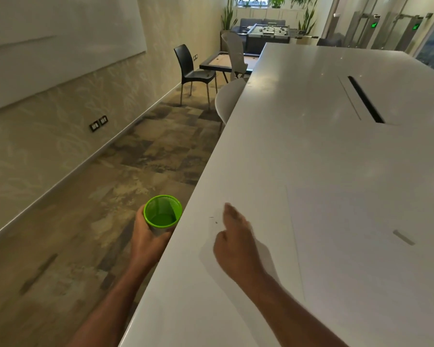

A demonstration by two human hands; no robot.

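At the near table edge, the fingers (229,211) of the right hand (236,244) lie stretched forward and low over the white glossy table (311,159), blurred, holding nothing that shows, just beside a few small dark specks (216,222). The left hand (145,236) grips a bright green ribbed plastic cup (163,211) from below, upright, mouth open, just beside the edge over the floor; contact with the edge cannot be confirmed. Judged step: sweeping the specks into the cup. Recommended: tuck the rim under the edge, in line with the specks, and draw flat fingers across slowly so nothing skips past.
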